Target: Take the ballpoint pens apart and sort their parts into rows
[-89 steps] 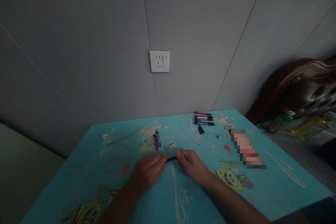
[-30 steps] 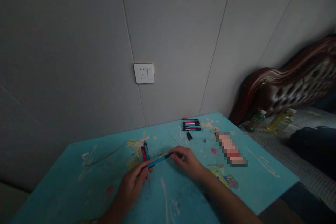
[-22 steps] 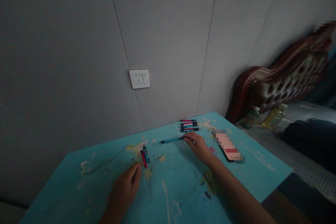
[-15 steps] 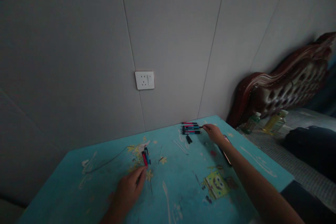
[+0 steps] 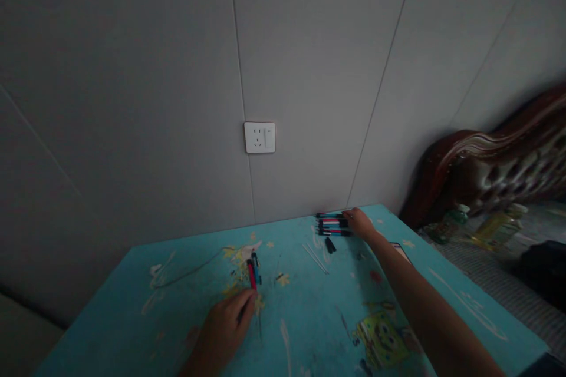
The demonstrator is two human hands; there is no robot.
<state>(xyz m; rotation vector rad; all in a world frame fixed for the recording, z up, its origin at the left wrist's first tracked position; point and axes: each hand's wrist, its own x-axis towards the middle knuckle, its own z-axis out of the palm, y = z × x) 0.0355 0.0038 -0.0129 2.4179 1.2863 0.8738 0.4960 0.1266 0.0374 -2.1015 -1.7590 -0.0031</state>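
Observation:
My left hand (image 5: 230, 321) is on the near left of the blue table, fingers closed at the near end of a red pen (image 5: 252, 274). Beside that pen lies a blue pen (image 5: 256, 268). At the back of the table, close to the wall, several red and blue pens (image 5: 331, 227) lie side by side in a row. My right hand (image 5: 359, 222) reaches to the right end of the row's rearmost pen (image 5: 328, 215), its fingers pinched on it. Just in front of the row are small black pieces (image 5: 330, 245) and two thin white sticks (image 5: 315, 258).
The table top (image 5: 186, 306) carries printed cartoon figures and ends against a grey wall (image 5: 309, 70) with a socket (image 5: 260, 137). A phone (image 5: 400, 251) lies partly behind my right forearm. Bottles (image 5: 499, 227) stand beyond the right edge, by a padded headboard (image 5: 499, 171).
The view has swung left, so everything sits further right. My right hand has moved to the rear of the pen row with a pen. My left hand stays by the red pen.

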